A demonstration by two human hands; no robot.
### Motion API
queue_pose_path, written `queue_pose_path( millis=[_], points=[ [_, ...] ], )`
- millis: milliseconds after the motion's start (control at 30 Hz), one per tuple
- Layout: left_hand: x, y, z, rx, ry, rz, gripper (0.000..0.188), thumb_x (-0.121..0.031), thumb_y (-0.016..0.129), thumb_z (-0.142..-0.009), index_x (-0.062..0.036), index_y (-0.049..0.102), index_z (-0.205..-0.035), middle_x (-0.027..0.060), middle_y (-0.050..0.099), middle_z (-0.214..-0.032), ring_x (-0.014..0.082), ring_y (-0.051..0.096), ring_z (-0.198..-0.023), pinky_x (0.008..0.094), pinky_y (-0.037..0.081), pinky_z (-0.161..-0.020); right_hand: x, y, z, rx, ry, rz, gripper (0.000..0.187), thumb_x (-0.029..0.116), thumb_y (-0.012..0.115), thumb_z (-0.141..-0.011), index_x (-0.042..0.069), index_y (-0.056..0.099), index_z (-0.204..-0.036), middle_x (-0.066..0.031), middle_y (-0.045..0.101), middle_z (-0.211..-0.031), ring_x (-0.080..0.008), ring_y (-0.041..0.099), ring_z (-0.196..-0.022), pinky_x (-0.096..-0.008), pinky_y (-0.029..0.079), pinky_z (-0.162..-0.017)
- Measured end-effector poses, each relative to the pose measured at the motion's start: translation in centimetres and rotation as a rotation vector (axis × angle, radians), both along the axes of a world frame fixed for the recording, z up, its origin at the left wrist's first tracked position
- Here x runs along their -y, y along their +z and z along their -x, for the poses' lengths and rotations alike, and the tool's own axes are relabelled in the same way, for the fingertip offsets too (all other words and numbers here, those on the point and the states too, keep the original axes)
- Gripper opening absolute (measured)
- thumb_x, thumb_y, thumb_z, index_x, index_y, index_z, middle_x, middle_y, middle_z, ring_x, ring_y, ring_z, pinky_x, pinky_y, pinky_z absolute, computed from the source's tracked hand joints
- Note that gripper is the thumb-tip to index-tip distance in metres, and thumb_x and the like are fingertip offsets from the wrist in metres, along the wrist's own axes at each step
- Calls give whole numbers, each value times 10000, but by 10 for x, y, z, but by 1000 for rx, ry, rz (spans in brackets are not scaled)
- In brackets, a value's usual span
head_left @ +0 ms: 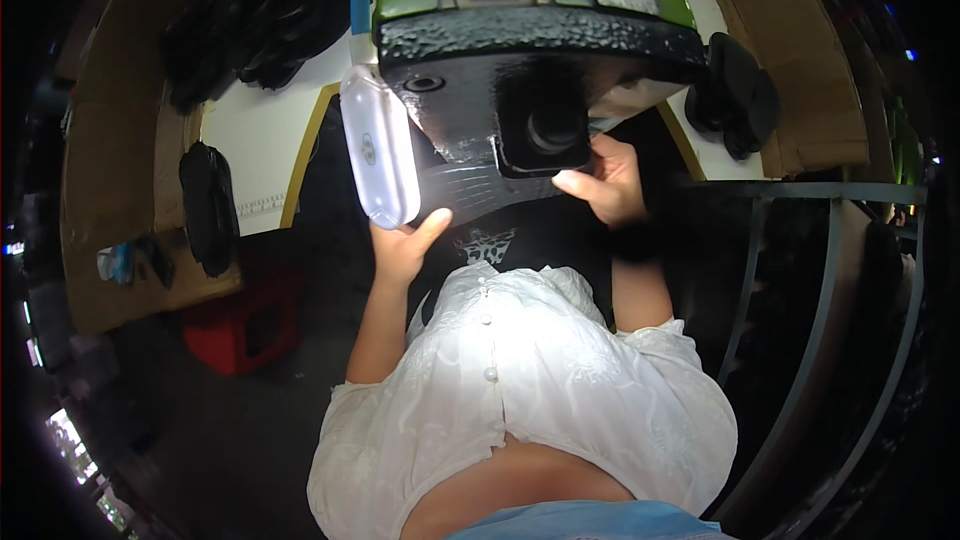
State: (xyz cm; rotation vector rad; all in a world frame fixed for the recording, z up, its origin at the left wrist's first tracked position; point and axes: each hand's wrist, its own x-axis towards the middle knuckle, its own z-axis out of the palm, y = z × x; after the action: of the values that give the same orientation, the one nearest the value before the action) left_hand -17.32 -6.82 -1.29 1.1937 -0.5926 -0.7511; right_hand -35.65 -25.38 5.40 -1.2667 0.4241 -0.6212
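Observation:
A green and black machine head (540, 45), which looks like a sewing machine, hangs over the work spot and covers much of it. My left hand (403, 248) is just below a whitish oblong lamp (380, 155); its thumb points up to the right, and the lamp hides the other fingers. By the dark block (540, 130) under the machine, my right hand (608, 183) has its fingers bent and thumb stretched left. Whatever it grips is lost in the dark. Between both hands shows a dark grey surface (470, 190) with faint lines.
Flat black cases stand at the left (207, 208) and right (733, 95) of a white tabletop (255, 150) with yellow edging. Crumpled black material (265, 15) lies back left. Cardboard (110, 130) borders the table. A red stool (240, 330) and metal bars (825, 290) are nearby.

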Motion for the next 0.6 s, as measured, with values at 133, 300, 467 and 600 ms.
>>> queue_pose_path(
  millis=[133, 300, 467, 600],
  points=[
    [-22, -1, -21, -39, -72, -61, 387, 11, 697, -743, 34, 550, -1101, 65, 608, -1004, 134, 574, -928, 284, 440, -855, -10, -1, -24, 30, 86, 263, 368, -32, 703, -719, -52, 588, -1069, -88, 596, -1041, -136, 548, -972, -272, 445, -880],
    [-19, -12, -16, 43, -233, -212, 344, -27, 728, -732, 42, 597, -1042, 80, 641, -985, 141, 601, -886, 292, 477, -808, -29, 10, -47, 21, 57, 192, 594, -39, 751, -674, -21, 454, -1188, -63, 546, -1097, -143, 529, -1011, -274, 439, -896],
    [12, -14, 30, 381, -649, -460, 367, -206, 717, -752, -4, 612, -1039, 138, 659, -940, 212, 639, -850, 314, 484, -756, -25, 12, -43, -166, 105, 321, 572, 70, 787, -665, 25, 507, -1161, -83, 601, -1042, -148, 577, -952, -303, 470, -858],
    [20, -12, 52, 653, -582, -374, 366, -227, 706, -748, -13, 622, -1032, 143, 646, -914, 272, 639, -848, 337, 496, -745, 4, 19, -19, -470, -15, 670, 375, 202, 770, -680, 9, 634, -972, -140, 666, -862, -180, 645, -846, -296, 489, -768]
  ],
)
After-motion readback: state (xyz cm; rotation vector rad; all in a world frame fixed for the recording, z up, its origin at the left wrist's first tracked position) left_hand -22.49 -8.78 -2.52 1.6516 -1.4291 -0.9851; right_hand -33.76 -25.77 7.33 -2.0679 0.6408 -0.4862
